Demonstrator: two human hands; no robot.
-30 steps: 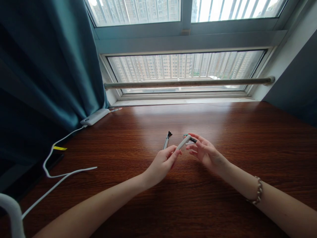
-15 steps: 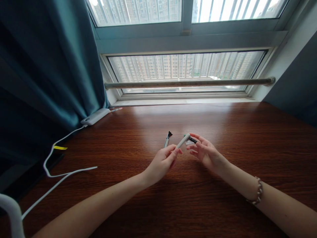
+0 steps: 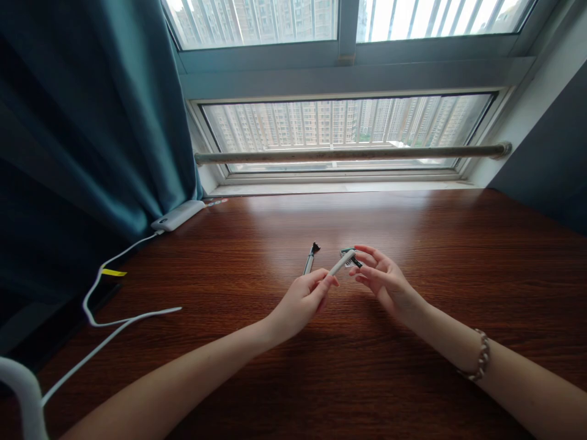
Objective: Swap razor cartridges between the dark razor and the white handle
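Note:
My left hand (image 3: 298, 302) is closed round the lower part of a pale-handled razor (image 3: 342, 261). The handle points up and to the right, above the table. At its far end is a small head (image 3: 352, 260) with black and green parts and fine comb-like lines. My right hand (image 3: 383, 278) has its thumb and fingertips curled about that head, touching its right side; the exact contact is partly hidden. Just beyond my left hand lies a slim silver-grey handled tool (image 3: 309, 260) with a ragged black tip, its near end hidden behind the hand.
The brown wooden table (image 3: 229, 244) runs to the window. At the left a white power bank or adapter (image 3: 178, 215) lies by a blue curtain (image 3: 105, 122), with a white cable (image 3: 87, 299) trailing from it. A yellow strip (image 3: 114, 272) sits near the cable. A metal rail (image 3: 348, 155) crosses the window.
My right fingers have closed in a little on the razor's head, and the head has turned and shifted slightly right. My left hand has hardly moved.

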